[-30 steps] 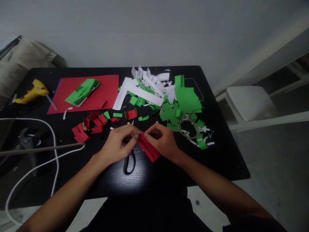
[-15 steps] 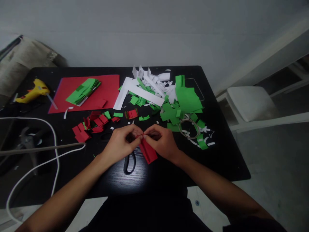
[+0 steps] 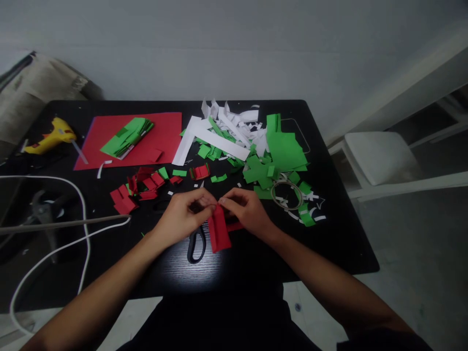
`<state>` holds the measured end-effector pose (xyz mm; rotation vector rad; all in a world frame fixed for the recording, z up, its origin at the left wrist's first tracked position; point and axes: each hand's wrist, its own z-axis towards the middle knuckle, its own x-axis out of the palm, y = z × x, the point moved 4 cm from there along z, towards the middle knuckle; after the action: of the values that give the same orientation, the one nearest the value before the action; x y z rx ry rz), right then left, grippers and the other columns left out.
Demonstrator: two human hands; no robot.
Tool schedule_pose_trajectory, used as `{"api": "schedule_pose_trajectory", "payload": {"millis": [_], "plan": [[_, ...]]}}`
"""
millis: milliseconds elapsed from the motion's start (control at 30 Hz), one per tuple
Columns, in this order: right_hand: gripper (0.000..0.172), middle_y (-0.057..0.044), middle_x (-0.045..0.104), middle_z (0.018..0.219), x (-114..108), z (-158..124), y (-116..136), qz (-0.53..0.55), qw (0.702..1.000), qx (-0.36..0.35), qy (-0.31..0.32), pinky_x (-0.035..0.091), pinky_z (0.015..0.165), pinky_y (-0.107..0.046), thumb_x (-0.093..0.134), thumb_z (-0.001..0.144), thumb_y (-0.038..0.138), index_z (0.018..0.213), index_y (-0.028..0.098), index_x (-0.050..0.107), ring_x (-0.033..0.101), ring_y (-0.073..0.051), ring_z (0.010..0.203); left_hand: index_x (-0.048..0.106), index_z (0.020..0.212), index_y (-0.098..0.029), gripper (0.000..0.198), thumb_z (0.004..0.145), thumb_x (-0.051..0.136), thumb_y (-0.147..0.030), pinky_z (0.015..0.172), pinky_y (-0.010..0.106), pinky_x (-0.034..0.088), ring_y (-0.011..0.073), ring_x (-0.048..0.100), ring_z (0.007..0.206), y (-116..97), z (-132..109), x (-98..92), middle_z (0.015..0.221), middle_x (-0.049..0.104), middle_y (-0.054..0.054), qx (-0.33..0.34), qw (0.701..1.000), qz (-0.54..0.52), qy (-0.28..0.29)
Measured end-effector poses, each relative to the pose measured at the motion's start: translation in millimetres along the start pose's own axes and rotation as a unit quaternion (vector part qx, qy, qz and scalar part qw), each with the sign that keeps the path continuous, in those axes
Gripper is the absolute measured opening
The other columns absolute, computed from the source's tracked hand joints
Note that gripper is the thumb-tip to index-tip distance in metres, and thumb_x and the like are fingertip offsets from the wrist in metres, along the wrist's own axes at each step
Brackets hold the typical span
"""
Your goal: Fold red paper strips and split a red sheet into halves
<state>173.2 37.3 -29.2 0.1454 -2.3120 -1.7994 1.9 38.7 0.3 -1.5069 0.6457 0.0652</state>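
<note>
A folded red paper strip (image 3: 219, 233) hangs between my hands over the near part of the table. My left hand (image 3: 188, 215) pinches its upper end between thumb and fingers. At the same end my right hand (image 3: 246, 208) is closed too, its fingertips on the paper. Another red paper part (image 3: 234, 226) shows beneath my right hand; whether it joins the strip I cannot tell. Black-handled scissors (image 3: 196, 247) lie under my left hand, mostly covered.
Red folded pieces (image 3: 126, 199) lie at left, near a white cable (image 3: 83, 204) and a yellow glue gun (image 3: 54, 138). A green paper bundle (image 3: 127, 136) rests on a red sheet (image 3: 168, 129). White scraps (image 3: 226, 139), green paper (image 3: 287, 150) and a ring (image 3: 272, 195) are at right.
The lower end of the red strip has swung slightly left and now hangs more upright. A second red part has come into view under my right hand. Both hands stay nearly in place.
</note>
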Motion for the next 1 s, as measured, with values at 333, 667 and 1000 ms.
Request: {"api": "schedule_pose_trajectory", "payload": {"millis": [333, 667, 1000], "plan": [[0.027, -0.001, 0.08, 0.098, 1, -2, 7, 0.099, 0.99, 0.004, 0.096, 0.065, 0.084, -0.033, 0.084, 0.073, 0.03, 0.099, 0.024, 0.079, 0.076, -0.019, 0.091, 0.071, 0.081, -0.017, 0.012, 0.078, 0.075, -0.028, 0.059, 0.024, 0.052, 0.0147, 0.068, 0.061, 0, 6, -8.2, 0.071, 0.075, 0.002, -0.077, 0.981, -0.176, -0.01], [0.032, -0.001, 0.083, 0.097, 1, -2, 3, 0.055, 0.995, -0.02, 0.076, 0.064, 0.093, -0.036, 0.09, 0.072, 0.03, 0.103, 0.025, 0.081, 0.078, -0.019, 0.092, 0.072, 0.081, -0.016, 0.018, 0.075, 0.081, -0.031, 0.055, 0.022, 0.049, 0.0126, 0.066, 0.058, 3, 4, -9.7, 0.07, 0.074, 0.001, -0.093, 0.971, -0.221, -0.012], [0.033, -0.001, 0.083, 0.091, -3, -1, 5, 0.042, 0.997, -0.01, 0.067, 0.065, 0.091, -0.037, 0.094, 0.067, 0.035, 0.096, 0.024, 0.082, 0.079, -0.021, 0.089, 0.073, 0.082, -0.016, 0.015, 0.078, 0.081, -0.028, 0.053, 0.02, 0.047, 0.0109, 0.065, 0.058, -1, 2, -10.0, 0.071, 0.075, 0.003, -0.065, 0.976, -0.209, 0.0]]}}
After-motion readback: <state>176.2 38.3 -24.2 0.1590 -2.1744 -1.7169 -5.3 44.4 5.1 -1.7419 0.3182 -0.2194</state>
